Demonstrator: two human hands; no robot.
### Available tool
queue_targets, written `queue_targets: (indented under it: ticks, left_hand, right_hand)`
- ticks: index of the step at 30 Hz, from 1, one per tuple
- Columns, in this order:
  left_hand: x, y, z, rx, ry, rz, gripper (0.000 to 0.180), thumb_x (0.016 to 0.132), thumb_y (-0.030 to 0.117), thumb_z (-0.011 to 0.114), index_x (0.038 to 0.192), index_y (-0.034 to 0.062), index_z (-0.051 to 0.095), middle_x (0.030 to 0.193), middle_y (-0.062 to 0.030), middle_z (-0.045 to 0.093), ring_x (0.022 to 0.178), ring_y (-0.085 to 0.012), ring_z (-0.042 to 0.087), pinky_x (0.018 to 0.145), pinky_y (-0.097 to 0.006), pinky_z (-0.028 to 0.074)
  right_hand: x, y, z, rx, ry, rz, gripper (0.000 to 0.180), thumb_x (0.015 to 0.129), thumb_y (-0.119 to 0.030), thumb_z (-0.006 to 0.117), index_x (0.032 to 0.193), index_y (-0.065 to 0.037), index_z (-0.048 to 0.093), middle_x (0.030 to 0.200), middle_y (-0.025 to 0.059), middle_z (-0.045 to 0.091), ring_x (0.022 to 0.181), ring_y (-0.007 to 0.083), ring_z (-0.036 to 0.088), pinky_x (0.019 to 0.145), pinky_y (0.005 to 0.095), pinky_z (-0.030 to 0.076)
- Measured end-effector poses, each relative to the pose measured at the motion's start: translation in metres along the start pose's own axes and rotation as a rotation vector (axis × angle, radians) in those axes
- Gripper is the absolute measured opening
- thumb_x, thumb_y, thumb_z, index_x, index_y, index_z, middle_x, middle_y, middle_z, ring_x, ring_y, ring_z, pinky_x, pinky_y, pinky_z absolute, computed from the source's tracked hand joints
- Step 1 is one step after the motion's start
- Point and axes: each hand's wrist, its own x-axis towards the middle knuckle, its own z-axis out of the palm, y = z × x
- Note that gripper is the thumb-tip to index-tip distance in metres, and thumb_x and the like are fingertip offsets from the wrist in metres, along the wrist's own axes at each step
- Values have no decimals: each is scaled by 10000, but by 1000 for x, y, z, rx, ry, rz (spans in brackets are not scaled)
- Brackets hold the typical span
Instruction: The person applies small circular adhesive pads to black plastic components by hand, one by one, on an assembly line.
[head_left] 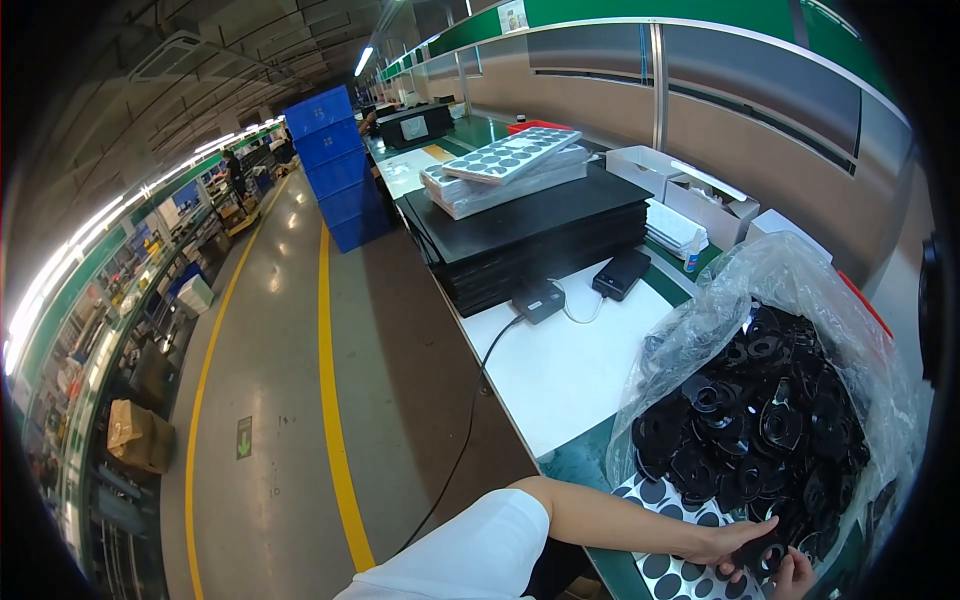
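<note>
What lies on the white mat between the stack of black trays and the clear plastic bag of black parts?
In the head view, between the stack of black trays and the clear plastic bag, the white mat carries two small black boxes, one cabled.

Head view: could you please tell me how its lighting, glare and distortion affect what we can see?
Head view: even, bright lighting; ceiling strip lights glare on the glossy floor; fisheye bends the bench edge and darkens the corners; the clear plastic bag shines; the left hand and right hand sit slightly soft at the bottom rim.
</note>
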Motion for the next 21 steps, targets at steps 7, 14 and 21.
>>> queue_targets:
  ticks: [7,14,21]
  left_hand:
    - [3,-3,0,-25,-11,0,690,850,739,227,909,94,467,723,-62,596,411,-104,533,334,-164,328]
    - [9,-9,-6,-22,-12,-4,734,816,779,209,903,95,461,748,-79,597,416,-108,538,346,-169,341]
    - [14,-14,-9,-36,14,-24,756,799,796,214,904,87,454,744,-77,594,424,-117,541,363,-173,366]
  right_hand:
    - [4,20,3,144,16,93,196,890,-152,593,972,16,651,833,31,616,723,112,545,610,225,454]
    - [4,22,2,110,3,81,197,887,-144,596,992,12,654,884,46,621,753,109,554,647,232,466]
    - [1,14,4,98,12,58,224,886,-131,584,1046,10,654,904,57,640,771,116,562,667,253,470]
